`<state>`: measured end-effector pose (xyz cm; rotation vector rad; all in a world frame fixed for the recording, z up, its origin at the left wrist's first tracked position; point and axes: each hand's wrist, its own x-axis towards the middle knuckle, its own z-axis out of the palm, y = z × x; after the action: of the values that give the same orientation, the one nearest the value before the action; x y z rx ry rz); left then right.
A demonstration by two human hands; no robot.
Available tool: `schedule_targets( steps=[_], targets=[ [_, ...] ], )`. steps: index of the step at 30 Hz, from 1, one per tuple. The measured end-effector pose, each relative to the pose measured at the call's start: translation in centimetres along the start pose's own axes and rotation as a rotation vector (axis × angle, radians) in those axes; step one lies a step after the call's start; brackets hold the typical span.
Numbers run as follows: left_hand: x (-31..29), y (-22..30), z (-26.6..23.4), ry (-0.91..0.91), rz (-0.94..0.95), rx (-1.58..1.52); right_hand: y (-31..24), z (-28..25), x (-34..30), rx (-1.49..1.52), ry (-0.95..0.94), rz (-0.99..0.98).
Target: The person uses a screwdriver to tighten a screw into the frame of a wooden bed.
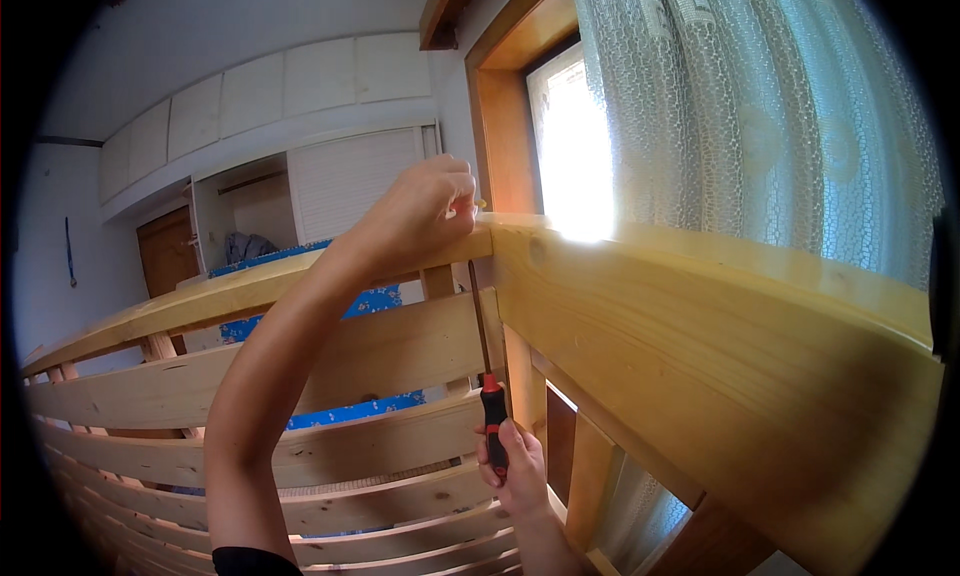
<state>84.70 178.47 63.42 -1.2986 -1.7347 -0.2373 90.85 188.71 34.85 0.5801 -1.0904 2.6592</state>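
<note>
My right hand [518, 466] grips the black and red handle of a screwdriver [493, 416], low beside the corner of a pale wooden frame. Its long thin shaft points upward, and the tip ends near the underside of the top rail, where I cannot make out what it meets. My left hand [435, 204] is closed, fingers curled, at the corner where the top rail [250, 278] meets a thick wooden board [680, 316]. Whatever those fingers hold, if anything, is hidden. A tiny yellowish bit [481, 204] shows just beside them.
Horizontal wooden slats [390, 446] run below the top rail on the left. Blue patterned fabric [360, 411] shows through their gaps. A bright window [575, 146] and a lace curtain [720, 116] stand behind the thick board. White cabinets [250, 96] line the far wall.
</note>
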Motion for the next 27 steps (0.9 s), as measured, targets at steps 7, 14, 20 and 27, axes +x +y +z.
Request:
schedule_targets(
  steps=[7,14,20,27],
  targets=[
    [-0.1,-1.1,-2.1,-0.04,-0.181,-0.065,0.0,0.0,-0.2,0.001,-0.011,-0.001],
    [-0.9,0.1,-1.4,-0.144,-0.069,-0.115,0.0,-0.3,-0.3,-0.016,-0.007,0.008],
    [0.4,0.3,-2.1,-0.329,0.241,0.239,0.0,-0.3,-0.4,-0.005,-0.004,0.001],
    [0.8,-0.7,-1.9,-0.327,0.331,0.233,0.0,-0.1,-0.2,-0.025,-0.008,-0.002]
  ],
)
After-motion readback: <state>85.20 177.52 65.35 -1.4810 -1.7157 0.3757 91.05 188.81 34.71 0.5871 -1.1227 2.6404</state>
